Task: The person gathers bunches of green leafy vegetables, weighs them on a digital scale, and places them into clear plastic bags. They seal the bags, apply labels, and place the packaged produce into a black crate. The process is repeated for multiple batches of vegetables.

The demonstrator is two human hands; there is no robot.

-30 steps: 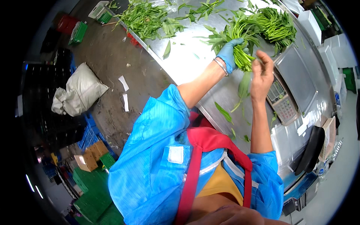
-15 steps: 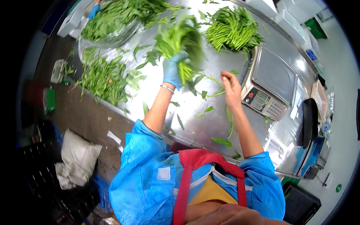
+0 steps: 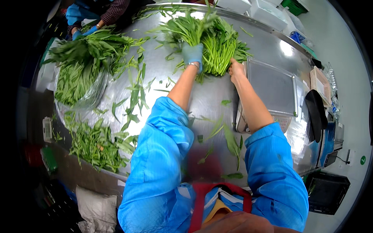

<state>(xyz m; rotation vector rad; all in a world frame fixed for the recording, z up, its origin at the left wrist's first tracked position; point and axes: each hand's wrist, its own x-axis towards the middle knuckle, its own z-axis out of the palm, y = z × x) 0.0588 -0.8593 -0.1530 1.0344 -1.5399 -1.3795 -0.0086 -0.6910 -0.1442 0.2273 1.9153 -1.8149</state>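
Note:
My left hand [image 3: 192,54], in a blue glove, grips a bunch of leafy green stems [image 3: 188,29] over the far middle of the steel table [image 3: 210,97]. Just right of it lies a thick pile of green stems [image 3: 219,52]. My right hand [image 3: 236,70], bare, is curled at that pile's right edge; whether anything is inside its fingers is hidden. A weighing scale [image 3: 268,85] sits right of my right forearm, partly behind it. Loose leaves [image 3: 229,143] are scattered between my arms.
At upper left a co-worker's gloved hands [image 3: 89,31] are at leafy greens [image 3: 93,50] above a plastic bag [image 3: 97,91]. Loose greens [image 3: 97,143] lie lower left. White boxes [image 3: 268,13] line the back; a basket [image 3: 320,83] and black object [image 3: 312,112] stand right.
My view has swung toward the table. My left hand has moved the bunch forward to beside the stem pile; my right hand has moved from the open tabletop to that pile's edge.

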